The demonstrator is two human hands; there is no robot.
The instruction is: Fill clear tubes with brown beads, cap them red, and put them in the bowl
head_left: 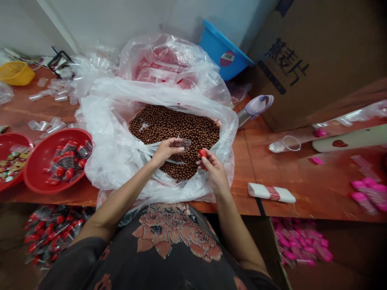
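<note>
My left hand (169, 151) pinches a small clear plastic container (185, 143) above a big bag of brown balls. Between the fingers of my right hand (214, 169) is a red cap (202, 153), held a short way to the right of the container. Beneath both hands the brown balls (169, 121) fill the white plastic bag (102, 117), whose sides are folded outward on the table. Whether any balls are inside the clear container cannot be made out.
Left of the bag, a red bowl (33, 173) holds filled red-capped containers; another red bowl (28, 141) holds small wrapped pieces. Behind stand a bag of red items (163, 60) and a blue basin (211, 38). A purple-lidded bottle (254, 108) and cardboard box (314, 52) stand right.
</note>
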